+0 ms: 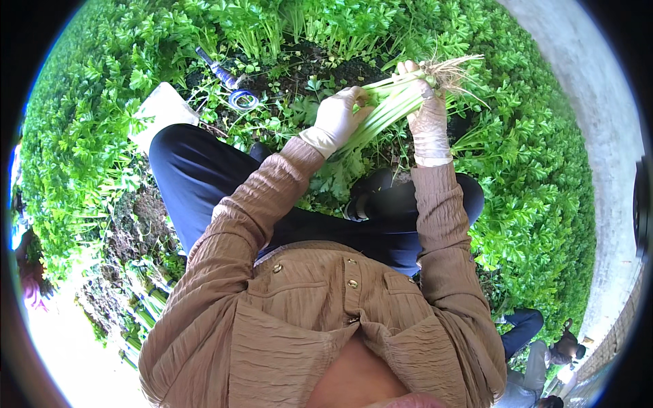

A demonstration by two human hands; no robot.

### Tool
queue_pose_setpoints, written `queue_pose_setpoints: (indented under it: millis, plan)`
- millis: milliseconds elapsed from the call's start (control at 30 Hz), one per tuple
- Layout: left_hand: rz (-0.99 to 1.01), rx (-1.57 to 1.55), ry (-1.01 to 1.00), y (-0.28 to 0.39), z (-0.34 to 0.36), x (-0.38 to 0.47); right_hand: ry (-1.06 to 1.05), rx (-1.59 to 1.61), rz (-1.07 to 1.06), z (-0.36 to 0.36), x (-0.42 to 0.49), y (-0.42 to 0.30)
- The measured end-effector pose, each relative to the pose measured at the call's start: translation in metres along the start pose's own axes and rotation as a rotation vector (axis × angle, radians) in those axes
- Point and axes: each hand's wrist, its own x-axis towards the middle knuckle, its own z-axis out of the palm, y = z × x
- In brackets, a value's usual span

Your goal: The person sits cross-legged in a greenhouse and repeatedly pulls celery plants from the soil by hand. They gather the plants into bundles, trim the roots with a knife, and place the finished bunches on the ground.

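Note:
Both my hands wear pale gloves and are raised in front of my knees. A bunch of freshly pulled celery [395,106] hangs slantwise between them, with its tangled pale roots [454,71] pointing up and right. My right hand [427,115] grips the bunch just below the roots. Lower on the stalks, my left hand [337,118] has its thumb and fingers closed on the near-side stems. The leafy ends droop under my left wrist, partly hidden by it.
Standing celery plants [530,168] surround me. Ahead on the left lie a tape roll [244,100], a blue-wrapped handle [219,70] and a white sheet [166,109]. Tied celery bundles [148,306] rest behind left. A concrete strip [586,92] borders the right; people [535,362] crouch behind right.

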Motion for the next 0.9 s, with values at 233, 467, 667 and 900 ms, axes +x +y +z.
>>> queue_pose_setpoints:
  millis: [233, 467, 667, 900]
  plan:
    - [0.234, 0.319, 0.012, 0.012, -0.009, 0.013, 0.058, -0.112, -0.073, 0.002, -0.002, 0.005]
    - [0.034, 0.312, -0.413, 0.023, -0.045, 0.045, -0.047, -0.421, -0.204, 0.017, -0.009, 0.016]
    - [-0.484, -1.302, -0.522, 0.000, -0.054, 0.050, -0.005, 0.158, 0.132, 0.020, -0.002, 0.018]
    - [-0.433, -0.875, -0.314, -0.005, -0.054, 0.023, 0.217, -0.117, 0.135, 0.003, -0.003, 0.018]
